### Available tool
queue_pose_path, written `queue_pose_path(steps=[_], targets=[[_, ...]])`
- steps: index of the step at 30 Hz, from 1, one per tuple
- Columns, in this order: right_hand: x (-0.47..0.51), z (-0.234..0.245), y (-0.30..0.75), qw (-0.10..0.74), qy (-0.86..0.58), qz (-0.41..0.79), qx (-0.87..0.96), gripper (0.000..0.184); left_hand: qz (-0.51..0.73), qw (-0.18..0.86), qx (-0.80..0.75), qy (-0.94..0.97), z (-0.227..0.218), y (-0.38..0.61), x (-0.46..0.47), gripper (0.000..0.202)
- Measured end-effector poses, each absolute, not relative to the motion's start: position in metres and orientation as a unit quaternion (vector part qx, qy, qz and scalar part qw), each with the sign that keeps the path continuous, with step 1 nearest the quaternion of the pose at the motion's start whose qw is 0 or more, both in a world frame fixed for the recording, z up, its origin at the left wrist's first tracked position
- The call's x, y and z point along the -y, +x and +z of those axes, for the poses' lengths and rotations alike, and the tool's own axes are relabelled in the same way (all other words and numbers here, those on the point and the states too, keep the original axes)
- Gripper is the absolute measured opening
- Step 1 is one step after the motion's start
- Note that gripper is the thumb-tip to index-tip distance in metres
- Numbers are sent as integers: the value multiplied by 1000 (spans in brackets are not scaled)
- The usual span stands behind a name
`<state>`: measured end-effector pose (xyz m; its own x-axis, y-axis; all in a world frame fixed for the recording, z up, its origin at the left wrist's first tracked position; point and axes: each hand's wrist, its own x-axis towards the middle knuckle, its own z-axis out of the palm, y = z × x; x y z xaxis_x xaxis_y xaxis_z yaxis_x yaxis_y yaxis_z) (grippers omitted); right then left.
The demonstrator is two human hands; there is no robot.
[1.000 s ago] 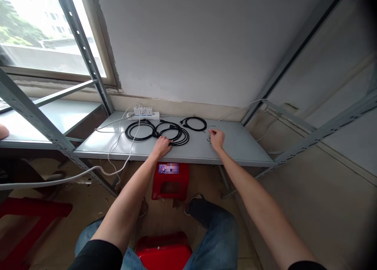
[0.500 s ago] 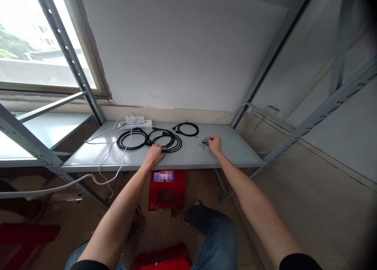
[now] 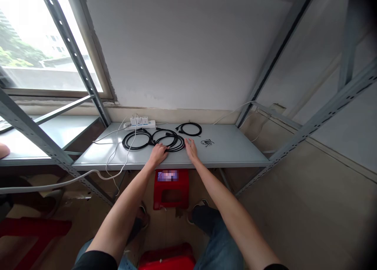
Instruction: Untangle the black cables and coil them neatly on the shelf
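Facing white wall (image 3: 188,46), grey shelf (image 3: 235,151), coiled cables (image 3: 177,143)

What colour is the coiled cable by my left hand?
Black. The coiled cable shows best in the head view.

We see three cable coils (image 3: 169,140), all plain black, and the small tangle of ties (image 3: 207,143) is black too. The shelf (image 3: 235,148) is a flat pale grey with no pattern. The power strip (image 3: 143,124) and loose cords (image 3: 114,156) are white. The stool (image 3: 171,185) is bright red, our jeans (image 3: 218,230) blue, our sleeves (image 3: 94,260) black.
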<state>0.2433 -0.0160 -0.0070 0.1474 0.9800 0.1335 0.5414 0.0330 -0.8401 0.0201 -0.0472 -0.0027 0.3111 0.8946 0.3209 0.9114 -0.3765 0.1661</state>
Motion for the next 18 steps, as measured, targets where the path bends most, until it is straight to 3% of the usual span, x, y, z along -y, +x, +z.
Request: queue_pose_path(steps=[4,10,18], targets=[[21,0,231,348,-691,251,582,70,-212,34,503,-837,-2,20,55,42],[23,-2,234,283,-683,211,639,68,-207,24,470,-858,-20,27,77,21],[8,21,248,183,-692,270,644,29,-179,27,414,-892,-44,40,116,17]])
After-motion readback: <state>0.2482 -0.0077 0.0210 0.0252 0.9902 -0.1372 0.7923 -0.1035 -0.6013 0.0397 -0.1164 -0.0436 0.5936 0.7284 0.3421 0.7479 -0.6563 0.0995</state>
